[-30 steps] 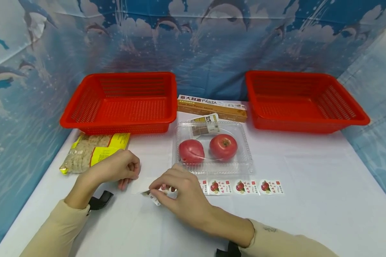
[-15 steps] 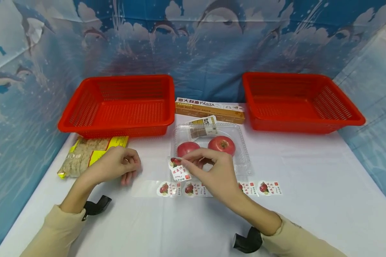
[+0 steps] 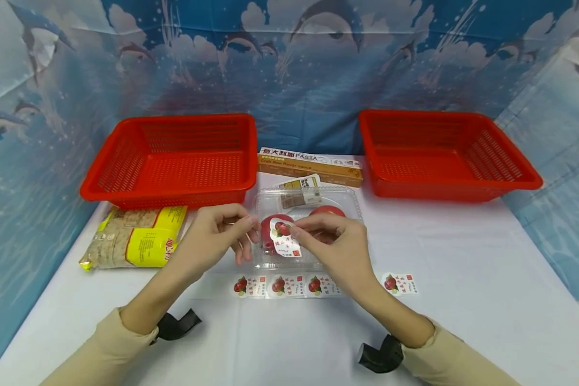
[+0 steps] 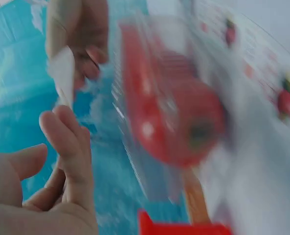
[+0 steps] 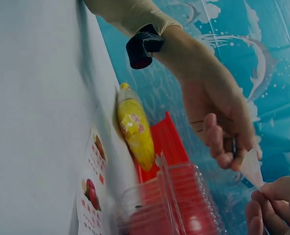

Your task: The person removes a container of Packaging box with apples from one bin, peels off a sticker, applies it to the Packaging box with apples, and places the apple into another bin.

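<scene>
And the right hand has the sticker pinched between thumb and fingertips! Just beneath that pinch, the clear container; opposite, the left hand, loosely bent, perhaps touching the sticker's edge, hard to tell.

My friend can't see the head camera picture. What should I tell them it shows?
A right hand pinches a fruit-printed sticker over a clear plastic box holding red fruits, with the left hand near. More stickers lie in a row in front; two red baskets, a pasta box and a yellow-labelled packet sit around on white cloth.
</scene>
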{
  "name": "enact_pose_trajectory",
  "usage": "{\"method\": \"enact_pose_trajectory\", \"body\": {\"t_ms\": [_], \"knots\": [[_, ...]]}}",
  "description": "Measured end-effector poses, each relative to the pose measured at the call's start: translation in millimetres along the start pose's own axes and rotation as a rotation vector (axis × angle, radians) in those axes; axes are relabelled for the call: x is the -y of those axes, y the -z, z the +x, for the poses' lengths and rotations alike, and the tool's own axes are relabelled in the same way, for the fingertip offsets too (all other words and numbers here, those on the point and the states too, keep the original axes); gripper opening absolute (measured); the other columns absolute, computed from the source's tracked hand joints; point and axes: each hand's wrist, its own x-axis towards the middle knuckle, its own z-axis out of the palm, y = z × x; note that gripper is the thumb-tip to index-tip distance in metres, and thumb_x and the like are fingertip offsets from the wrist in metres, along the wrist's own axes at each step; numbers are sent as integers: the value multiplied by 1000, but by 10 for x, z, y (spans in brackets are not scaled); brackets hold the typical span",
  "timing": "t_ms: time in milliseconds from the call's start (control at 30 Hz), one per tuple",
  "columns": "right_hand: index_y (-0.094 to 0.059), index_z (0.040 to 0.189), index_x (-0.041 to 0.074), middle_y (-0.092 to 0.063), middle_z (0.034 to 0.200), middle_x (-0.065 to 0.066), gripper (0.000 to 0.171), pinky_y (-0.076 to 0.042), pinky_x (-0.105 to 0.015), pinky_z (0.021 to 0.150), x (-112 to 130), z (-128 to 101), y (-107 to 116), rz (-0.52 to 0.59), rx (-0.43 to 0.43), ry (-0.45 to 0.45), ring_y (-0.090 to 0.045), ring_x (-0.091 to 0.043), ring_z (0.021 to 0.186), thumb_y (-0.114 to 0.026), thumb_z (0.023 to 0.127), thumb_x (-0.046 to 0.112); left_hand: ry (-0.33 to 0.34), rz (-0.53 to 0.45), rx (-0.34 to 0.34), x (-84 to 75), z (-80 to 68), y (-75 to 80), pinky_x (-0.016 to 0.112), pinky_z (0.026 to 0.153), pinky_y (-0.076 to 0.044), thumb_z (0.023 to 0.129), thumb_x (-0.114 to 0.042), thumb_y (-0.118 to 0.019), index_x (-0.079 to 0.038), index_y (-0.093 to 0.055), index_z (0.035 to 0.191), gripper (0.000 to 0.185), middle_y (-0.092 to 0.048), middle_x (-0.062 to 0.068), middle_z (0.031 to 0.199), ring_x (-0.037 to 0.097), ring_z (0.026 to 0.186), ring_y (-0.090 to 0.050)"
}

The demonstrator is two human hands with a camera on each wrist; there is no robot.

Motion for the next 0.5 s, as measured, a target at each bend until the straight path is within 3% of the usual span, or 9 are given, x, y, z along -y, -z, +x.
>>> {"method": "enact_pose_trajectory", "body": {"t_ms": [133,267,367,500], "knots": [[-78,94,21,-74,87,8,13,-58,-27,68,-167,58,43,15,-24,9,-69,-14,75,-80,84,29,-30,55,-52,-119,106,-182,43,58,-58,95,-24,-68,-9,-69,97,15,-68,15,72,32,55,-63],[-77,95,11,-76,85,-2,13,-59,-26,67,-34,93,102,18,-36,-18,-71,-23,73,-78,86,19,-45,98,-113,-119,235,-256,41,57,-59,91,-24,-73,-11,-68,96,15,-69,14,74,28,54,-65],[-76,95,4,-76,85,-9,13,-58,-24,65,51,127,159,-15,-49,-23,-70,-27,72,-77,86,13,-37,57,-112,-122,328,-294,40,57,-59,90,-19,-73,-9,-65,101,18,-70,18,79,30,54,-65],[-76,95,4,-75,85,-8,13,-57,-22,67,-13,202,222,-67,-80,-14,-70,-21,75,-77,87,14,-38,-17,-78,-99,482,-331,41,55,-59,89,-13,-73,-4,-60,108,25,-69,25,85,34,55,-64]]}}
